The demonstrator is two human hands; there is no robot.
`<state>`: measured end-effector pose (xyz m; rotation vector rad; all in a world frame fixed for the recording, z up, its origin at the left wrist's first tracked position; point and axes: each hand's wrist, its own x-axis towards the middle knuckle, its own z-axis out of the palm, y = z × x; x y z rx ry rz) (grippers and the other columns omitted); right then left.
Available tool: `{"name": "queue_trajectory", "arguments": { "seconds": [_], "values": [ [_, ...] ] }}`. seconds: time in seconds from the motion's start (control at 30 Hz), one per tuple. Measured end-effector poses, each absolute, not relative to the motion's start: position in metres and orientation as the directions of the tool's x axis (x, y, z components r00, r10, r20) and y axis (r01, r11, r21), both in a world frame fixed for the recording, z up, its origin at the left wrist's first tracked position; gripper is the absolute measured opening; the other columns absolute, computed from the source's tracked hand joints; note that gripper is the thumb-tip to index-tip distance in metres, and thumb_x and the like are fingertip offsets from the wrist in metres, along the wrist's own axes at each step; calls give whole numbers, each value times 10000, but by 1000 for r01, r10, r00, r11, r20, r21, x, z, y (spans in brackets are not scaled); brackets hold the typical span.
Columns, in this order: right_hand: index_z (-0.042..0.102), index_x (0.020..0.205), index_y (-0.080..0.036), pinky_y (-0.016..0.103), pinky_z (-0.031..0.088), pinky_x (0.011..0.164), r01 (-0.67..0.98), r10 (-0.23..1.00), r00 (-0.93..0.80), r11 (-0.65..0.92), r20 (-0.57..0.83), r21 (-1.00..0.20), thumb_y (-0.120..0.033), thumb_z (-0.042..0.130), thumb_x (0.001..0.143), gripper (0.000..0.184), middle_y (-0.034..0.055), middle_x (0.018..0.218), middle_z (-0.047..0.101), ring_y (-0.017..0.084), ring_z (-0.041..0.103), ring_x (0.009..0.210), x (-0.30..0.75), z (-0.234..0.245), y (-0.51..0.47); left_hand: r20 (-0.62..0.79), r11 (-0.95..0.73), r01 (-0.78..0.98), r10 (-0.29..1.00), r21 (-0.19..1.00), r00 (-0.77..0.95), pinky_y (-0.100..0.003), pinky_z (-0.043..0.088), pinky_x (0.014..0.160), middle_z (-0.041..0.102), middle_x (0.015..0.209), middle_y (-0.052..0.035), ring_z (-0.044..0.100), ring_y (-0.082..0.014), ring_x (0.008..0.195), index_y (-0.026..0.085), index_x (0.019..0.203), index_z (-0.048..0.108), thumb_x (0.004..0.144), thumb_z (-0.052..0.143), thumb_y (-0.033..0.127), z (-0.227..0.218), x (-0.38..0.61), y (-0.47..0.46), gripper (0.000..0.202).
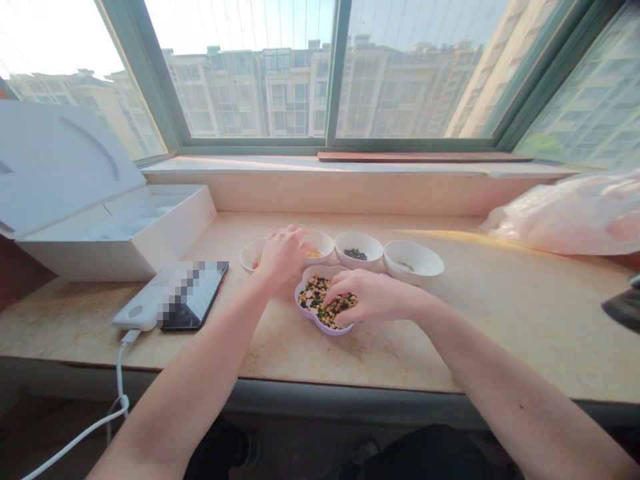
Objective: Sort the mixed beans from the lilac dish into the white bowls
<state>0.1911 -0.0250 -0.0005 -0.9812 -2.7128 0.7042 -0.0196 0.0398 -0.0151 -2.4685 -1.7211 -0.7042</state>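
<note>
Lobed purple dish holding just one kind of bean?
No, the lobed purple dish holds mixed black, green and pale beans under the right hand.

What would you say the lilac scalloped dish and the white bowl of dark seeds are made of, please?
The lilac scalloped dish looks like smooth, glossy plastic or melamine, judging by its even colour and shiny rim, though glazed ceramic is possible. The white bowl looks like glazed ceramic, its smooth surface catching bright highlights.

Home, apartment by the look of it. Wide stone window ledge under a green-framed window, residential blocks outside. Phone just beside a power bank with white cable, plastic bag alongside.
</note>
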Motion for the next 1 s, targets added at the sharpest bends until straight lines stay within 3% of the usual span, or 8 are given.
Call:
{"name": "queue_trajectory", "arguments": {
  "seconds": [0.27, 0.6, 0.87, 1.0],
  "values": [
    [842, 956, -255, 332, 527, 811, 602, 646, -762, 685, -41, -410, -205, 737, 818, 180, 35, 975, 775, 242, 690, 919, 188, -4, -24, 387, -410, 868, 876, 281, 289, -392, 490, 996, 731, 1202, -91, 687, -251, 1091, 197, 1159, 740, 989, 509, 230, -11, -16, 30, 289],
    [821, 843, -272, 352, 552, 799, 550, 692, -720, 614, 51, -566, -146, 671, 792, 203, 15, 909, 790, 256, 706, 883, 190, -12, -22, 380, -428, 844, 876, 323, 299, -390, 501, 993, 735, 1215, -91, 694, -246, 1073, 191, 1170, 744, 982, 525, 225, -13, -13, 28, 290],
    [811, 842, -267, 318, 528, 712, 562, 718, -695, 581, 44, -589, -93, 682, 746, 238, -5, 845, 782, 224, 706, 769, 190, -9, -23, 378, -434, 829, 876, 351, 299, -392, 511, 999, 739, 1213, -87, 706, -246, 1051, 204, 1173, 745, 989, 528, 260, -15, -14, 28, 290],
    [809, 897, -258, 298, 496, 666, 598, 718, -696, 589, 13, -544, -44, 615, 743, 327, -10, 817, 771, 199, 690, 730, 190, -9, -23, 376, -431, 827, 879, 361, 294, -396, 514, 997, 744, 1201, -90, 705, -250, 1054, 197, 1174, 744, 981, 527, 245, -14, -14, 28, 294]
  ]
}}
